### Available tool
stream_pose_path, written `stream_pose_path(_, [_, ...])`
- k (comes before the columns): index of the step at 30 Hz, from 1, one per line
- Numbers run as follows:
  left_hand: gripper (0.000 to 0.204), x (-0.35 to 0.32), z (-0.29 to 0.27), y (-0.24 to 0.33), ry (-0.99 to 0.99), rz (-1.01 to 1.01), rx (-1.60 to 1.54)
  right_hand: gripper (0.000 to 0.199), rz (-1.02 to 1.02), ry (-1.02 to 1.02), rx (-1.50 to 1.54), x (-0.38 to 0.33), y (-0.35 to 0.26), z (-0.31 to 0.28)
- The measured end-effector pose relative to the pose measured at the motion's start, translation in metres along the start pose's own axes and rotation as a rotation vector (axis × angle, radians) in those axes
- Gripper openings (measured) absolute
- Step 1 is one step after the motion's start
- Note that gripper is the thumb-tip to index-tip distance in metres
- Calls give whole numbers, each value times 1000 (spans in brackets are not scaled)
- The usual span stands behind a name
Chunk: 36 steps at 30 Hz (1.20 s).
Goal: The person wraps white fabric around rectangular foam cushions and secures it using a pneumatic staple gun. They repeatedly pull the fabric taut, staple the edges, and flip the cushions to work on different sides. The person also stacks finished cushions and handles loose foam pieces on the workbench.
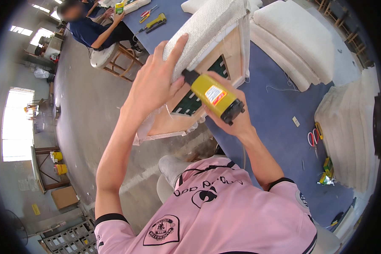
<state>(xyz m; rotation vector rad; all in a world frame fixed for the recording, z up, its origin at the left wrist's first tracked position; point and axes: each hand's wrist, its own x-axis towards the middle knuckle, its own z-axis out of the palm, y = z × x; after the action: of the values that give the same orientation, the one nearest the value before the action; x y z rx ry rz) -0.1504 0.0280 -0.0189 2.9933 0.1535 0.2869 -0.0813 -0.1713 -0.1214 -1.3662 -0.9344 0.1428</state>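
Note:
An upholstered wooden frame (235, 46) with light woven fabric is tilted up at the table's edge, its bare wood and green webbing facing me. My left hand (154, 82) grips its fabric-covered edge, with the index finger stretched along the fabric and the thumb near the wood side. My right hand (237, 116) is wrapped round a yellow and black staple gun (213, 96). The gun's black nose is close to the fabric edge, beside my left thumb; whether it touches cannot be made out. The right fingers are partly hidden behind the gun.
On the blue table (275, 122) lie red-handled scissors (313, 137), a small green-yellow box (327, 167) and loose thread. Fabric-covered cushions (296, 38) and stacked panels (347, 127) stand right. Another yellow tool (156, 21) lies at the far end, near a seated person (86, 27).

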Motion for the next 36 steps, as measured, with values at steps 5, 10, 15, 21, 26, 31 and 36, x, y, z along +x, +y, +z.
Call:
stream_pose_path(5, [104, 4, 2, 3, 7, -55, 12, 73, -2, 48, 15, -3, 3, 16])
stream_pose_path(10, [94, 18, -18, -55, -267, -221, -702, 68, 28, 76, -2, -4, 6, 10])
stream_pose_path(15, [78, -5, 23, -79, -67, -284, -629, 65, -73, 72, -57, -1, 1, 20])
stream_pose_path(21, [65, -11, 0, -27, -72, -302, -384, 60, 17, 102, -71, -7, 6, 16])
stream_pose_path(26, [58, -23, 12, 3, 141, -217, -37, 63, 91, 106, 56, -5, 9, 17])
stream_pose_path(31, [65, -28, 4, -6, 114, -51, -1, 65, 47, 138, 59, -7, -12, 18])
stream_pose_path(36, [81, -27, 2, -13, 61, 5, -76, 65, -73, 136, 45, -6, -19, 29])
